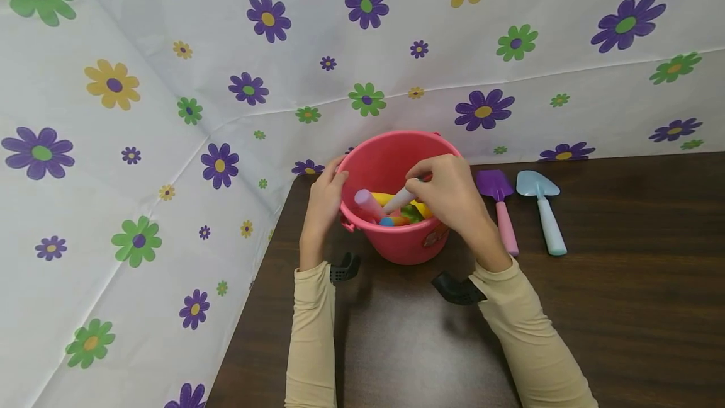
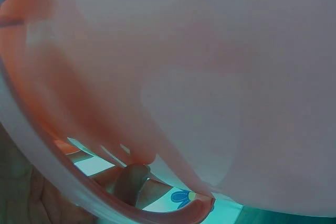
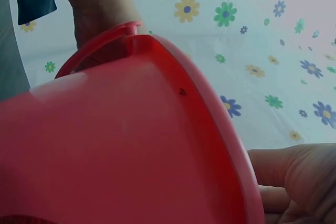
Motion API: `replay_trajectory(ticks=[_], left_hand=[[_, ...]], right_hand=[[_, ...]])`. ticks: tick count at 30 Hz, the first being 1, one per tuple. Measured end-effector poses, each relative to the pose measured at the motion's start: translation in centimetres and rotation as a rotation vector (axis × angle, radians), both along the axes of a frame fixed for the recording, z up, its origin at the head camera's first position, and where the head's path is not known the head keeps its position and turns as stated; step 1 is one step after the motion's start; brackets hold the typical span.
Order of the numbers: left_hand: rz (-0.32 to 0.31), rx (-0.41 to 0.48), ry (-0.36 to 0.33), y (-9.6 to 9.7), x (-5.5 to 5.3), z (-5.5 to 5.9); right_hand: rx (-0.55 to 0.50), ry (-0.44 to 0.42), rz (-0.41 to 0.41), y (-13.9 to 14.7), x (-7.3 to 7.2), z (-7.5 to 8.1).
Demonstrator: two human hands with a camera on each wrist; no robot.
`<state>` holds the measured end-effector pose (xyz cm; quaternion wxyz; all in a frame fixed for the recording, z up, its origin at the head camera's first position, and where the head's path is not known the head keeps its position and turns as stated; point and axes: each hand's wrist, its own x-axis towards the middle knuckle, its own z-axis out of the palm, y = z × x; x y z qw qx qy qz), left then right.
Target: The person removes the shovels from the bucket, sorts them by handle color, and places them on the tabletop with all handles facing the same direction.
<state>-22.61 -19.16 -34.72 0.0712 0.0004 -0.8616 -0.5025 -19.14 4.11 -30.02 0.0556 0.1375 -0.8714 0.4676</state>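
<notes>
A pink toy bucket [image 1: 404, 245] stands upright on the dark table. My left hand [image 1: 324, 199] grips its left rim, thumb over the edge. In the left wrist view the bucket's pink wall fills most of the picture, with fingers [image 2: 131, 182] behind the rim and handle. My right hand [image 1: 447, 191] reaches over the rim and pinches a pale grey toy handle [image 1: 399, 200]; its other end is hidden among the toys. Beside it in the bucket lie a pink handle [image 1: 368, 202] and several yellow, green and blue-orange toy pieces.
To the right of the bucket lie a purple toy shovel with a pink handle [image 1: 506, 225] and a light blue toy trowel [image 1: 546, 213]. A white cloth with printed flowers [image 1: 340, 49] hangs behind and along the left of the wooden table [image 1: 640, 282].
</notes>
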Motion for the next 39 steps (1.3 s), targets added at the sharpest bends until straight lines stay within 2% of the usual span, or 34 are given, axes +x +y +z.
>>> replay_trajectory(ticks=[7,15,26,31,39], left_hand=[[0.004,-0.012,0.000,0.0,0.0,-0.1],[-0.014,-0.005,0.013,-0.2,0.2,-0.2],[-0.015,-0.014,0.025,-0.3,0.3,-0.2],[-0.025,-0.009,0.022,-0.3,0.3,-0.2],[-0.021,-0.010,0.016,-0.4,0.4,-0.1]], right_hand=[[-0.065,0.032,-0.101,1.5,0.3,0.5],[-0.109,-0.011,-0.162,3.7,0.5,0.9],[-0.188,-0.095,-0.180,5.4,0.5,0.9],[-0.277,-0.136,-0.180,6.1,0.3,0.8],[-0.412,-0.112,-0.165,7.0,0.3,0.5]])
